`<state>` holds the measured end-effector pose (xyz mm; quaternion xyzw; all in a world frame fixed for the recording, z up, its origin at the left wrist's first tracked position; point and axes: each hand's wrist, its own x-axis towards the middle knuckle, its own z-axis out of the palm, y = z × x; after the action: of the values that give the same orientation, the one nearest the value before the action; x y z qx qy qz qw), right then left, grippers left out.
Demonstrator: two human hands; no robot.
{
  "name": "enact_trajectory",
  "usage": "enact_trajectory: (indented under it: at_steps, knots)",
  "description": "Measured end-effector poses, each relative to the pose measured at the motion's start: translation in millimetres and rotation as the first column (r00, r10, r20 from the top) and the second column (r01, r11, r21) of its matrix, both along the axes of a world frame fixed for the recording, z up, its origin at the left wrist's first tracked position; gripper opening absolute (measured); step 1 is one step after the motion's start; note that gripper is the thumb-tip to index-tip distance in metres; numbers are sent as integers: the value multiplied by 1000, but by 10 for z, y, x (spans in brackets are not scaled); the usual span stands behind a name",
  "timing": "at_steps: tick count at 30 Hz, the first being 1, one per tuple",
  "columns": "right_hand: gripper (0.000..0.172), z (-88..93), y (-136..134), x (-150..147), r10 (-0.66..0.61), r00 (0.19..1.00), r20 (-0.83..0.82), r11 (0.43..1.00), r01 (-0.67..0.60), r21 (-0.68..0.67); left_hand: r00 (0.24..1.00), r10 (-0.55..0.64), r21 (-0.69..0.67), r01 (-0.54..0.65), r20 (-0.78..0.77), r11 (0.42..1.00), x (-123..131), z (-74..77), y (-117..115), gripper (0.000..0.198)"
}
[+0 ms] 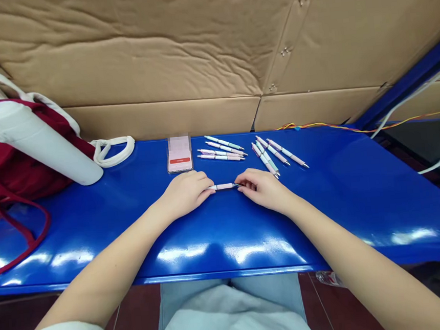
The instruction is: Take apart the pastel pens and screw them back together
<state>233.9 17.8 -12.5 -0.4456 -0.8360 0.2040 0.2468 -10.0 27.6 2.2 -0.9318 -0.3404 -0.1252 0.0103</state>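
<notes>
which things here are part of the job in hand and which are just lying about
Likely part of the job:
pen in the left hand, right hand at its tip
loose pens in two groups behind

Seemingly just lying about:
phone
white bottle
red bag
coloured wires

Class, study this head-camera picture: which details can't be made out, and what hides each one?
All in the head view:
- Left end of the held pen: covered by the left hand.
- Upper screen of the phone: blurred into blocks.
- Lettering on its red bar: too small.
- Maroon bag, far left: cut off by the picture's edge.
</notes>
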Motion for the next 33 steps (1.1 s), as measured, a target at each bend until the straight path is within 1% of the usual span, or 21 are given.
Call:
enact_trajectory:
  at_steps: [3, 6, 9, 12, 14, 19, 21, 24, 27, 33]
  knots:
    - [13, -2, -3, -12, 25, 1000, 13, 999, -26, 19, 1000, -1, 7, 1, 2, 1000, 8, -1, -7, 30]
    - [16, -18, -15, -32, 31, 999, -17, 999, -31, 17, 1000, -10, 6, 10, -3, 1000, 21, -2, -17, 30]
    - [17, -34, -35, -52, -8, 995, -96, 998, 2, -59, 1000, -14, 8, 14, -7, 1000, 29, -3, -23, 30]
    - [8, -31, -50, -64, -44, 990, -137, 992, 27, -121, 1000, -14, 32, 13, 6, 999, 25, -3, -24, 31]
    - [6, -14, -51, -69, -57, 988, -143, 992, 39, -122, 1000, -12, 50, 11, 11, 999, 20, -3, -25, 31]
    - [16, 28, -36, -75, -41, 994, -102, 995, 32, -95, 1000, 2, 85, -3, 16, 996, 15, -6, -25, 31]
    - [15, 28, -34, -68, -31, 994, -107, 995, 21, -100, 1000, 3, 84, -5, 19, 996, 15, -7, -25, 31]
    - [15, 24, -43, -57, -52, 989, -139, 991, 34, -131, 1000, 2, 74, -4, 29, 997, 17, -6, -26, 32]
    - [8, 36, -54, -56, -76, 986, -146, 990, 57, -130, 999, 3, 66, -5, 42, 998, 20, -5, -30, 33]
    - [9, 60, -59, -62, -94, 981, -170, 991, 75, -114, 998, 9, 39, -12, 62, 999, 27, -1, -32, 32]
